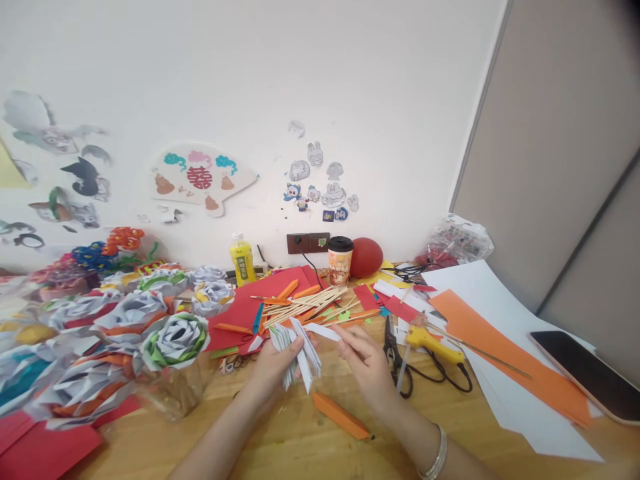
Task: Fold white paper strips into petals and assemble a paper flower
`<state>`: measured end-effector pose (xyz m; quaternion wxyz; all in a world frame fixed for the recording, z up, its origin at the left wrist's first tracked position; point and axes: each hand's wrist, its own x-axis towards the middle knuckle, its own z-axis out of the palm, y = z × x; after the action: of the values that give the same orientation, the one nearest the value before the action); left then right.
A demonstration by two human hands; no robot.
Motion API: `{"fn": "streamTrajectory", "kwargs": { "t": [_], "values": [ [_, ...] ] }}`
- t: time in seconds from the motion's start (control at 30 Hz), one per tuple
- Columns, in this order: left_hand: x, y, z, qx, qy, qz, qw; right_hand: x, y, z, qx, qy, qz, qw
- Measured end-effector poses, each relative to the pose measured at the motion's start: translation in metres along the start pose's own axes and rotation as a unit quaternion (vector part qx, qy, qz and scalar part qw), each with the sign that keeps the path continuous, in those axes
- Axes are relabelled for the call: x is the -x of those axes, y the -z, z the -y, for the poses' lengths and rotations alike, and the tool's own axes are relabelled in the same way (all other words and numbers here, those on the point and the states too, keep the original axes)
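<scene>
A bundle of folded white paper strips [300,360], some with green edges, is gripped in my left hand [273,370] above the table. My right hand [367,367] pinches the end of a single white paper strip [323,331] just right of the bundle. Below the hands lies an orange folded paper piece [341,417] with a dark tip. Behind them, thin wooden sticks [300,307] are heaped over red paper [220,333]. Black-handled scissors [393,350] rest right of my right hand, beside a yellow glue gun [435,343].
Several paper flowers [175,340] crowd the left side, one in a clear cup [175,387]. A yellow bottle [243,260], a paper cup [341,260] and a red balloon [367,257] stand along the wall. White sheets [545,420], orange paper [515,360] and a phone [590,373] lie right.
</scene>
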<state>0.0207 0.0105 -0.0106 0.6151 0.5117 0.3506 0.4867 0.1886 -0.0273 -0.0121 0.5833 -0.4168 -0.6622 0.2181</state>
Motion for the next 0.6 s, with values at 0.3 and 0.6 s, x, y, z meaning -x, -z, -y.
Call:
{"fn": "streamTrajectory", "kwargs": {
  "t": [0.3, 0.6],
  "values": [
    [0.005, -0.011, -0.002, -0.016, -0.009, -0.009, 1.0, 0.009, -0.009, -0.002, 0.087, 0.102, -0.037, 0.99],
    [0.005, -0.01, 0.001, -0.023, -0.012, -0.019, 0.999, 0.012, -0.014, -0.006, 0.103, 0.129, -0.035, 0.986]
  ]
}}
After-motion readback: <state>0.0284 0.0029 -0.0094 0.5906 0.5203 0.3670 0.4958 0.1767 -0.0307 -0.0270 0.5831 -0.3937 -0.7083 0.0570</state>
